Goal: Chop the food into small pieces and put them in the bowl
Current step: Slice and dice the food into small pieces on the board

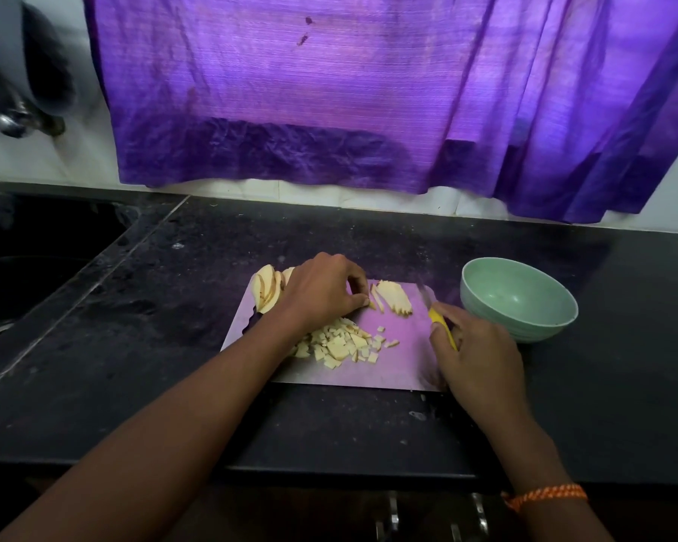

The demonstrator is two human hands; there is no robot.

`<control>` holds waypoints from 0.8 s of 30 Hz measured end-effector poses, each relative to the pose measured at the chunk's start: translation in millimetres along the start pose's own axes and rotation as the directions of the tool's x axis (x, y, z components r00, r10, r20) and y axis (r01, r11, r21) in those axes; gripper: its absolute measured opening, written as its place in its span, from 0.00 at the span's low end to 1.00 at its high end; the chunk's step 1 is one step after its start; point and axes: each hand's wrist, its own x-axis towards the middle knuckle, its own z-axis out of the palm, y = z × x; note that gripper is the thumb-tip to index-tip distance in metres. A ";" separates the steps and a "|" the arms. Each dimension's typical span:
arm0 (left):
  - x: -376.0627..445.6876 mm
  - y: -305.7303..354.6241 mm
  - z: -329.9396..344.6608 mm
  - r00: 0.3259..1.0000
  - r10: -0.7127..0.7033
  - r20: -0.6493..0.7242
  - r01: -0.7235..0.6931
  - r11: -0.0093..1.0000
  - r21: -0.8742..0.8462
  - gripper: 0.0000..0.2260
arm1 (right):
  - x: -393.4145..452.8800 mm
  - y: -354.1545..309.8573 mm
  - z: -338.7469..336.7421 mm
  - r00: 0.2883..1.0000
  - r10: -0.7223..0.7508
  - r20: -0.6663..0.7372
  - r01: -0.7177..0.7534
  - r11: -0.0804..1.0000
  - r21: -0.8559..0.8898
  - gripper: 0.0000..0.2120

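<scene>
1. Black stone tabletop (368,424) is carrying a pale board (404,357) at the centre of the view, tinted purple by light coming through a curtain (329,91) hanging at 12 o'clock.
2. Slices (394,299) of pale food are lying fanned out near the board's far edge, at about 1 o'clock from the board's middle.
3. More slices, a second stack (267,289), are sitting at the board's 10 o'clock corner, partly hidden behind the left hand.
4. Small cut pieces (341,344) are lying heaped on the board's near-left part, at about 7 o'clock from the fanned slices, with a few loose bits scattered just to the right.
5. Left hand (321,293) is reaching over the board with its fingers curled down, the tips pinching the left end of the fanned slices.
6. Right hand (474,354) is gripping a knife (437,320) by its yellow handle at the board's right edge; the blade is pointing away toward 11 o'clock, just right of the fanned slices, and looks blurred.
7. Green bowl (519,303) is standing on the tabletop at 3 o'clock from the board, just beside it, with nothing visible inside.
8. An orange band (545,496) is circling the right wrist.
9. A sink (36,267) is lying at 9 o'clock, well apart from the board.
</scene>
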 end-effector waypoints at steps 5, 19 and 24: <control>-0.3 4.3 7.5 0.999 0.040 -0.009 -0.040 0.998 -0.043 0.02 | 6.2 -4.1 11.0 0.991 -0.032 0.128 0.043 0.996 -0.081 0.21; 18.0 6.1 17.8 0.929 0.323 0.179 -0.344 0.933 0.106 0.29 | 4.3 -6.1 12.7 0.999 0.039 0.020 -0.035 0.987 -0.157 0.17; 21.6 1.5 15.5 0.905 0.373 0.205 -0.413 0.886 0.211 0.26 | 3.0 -12.6 11.2 0.996 0.020 0.085 -0.001 0.975 -0.222 0.18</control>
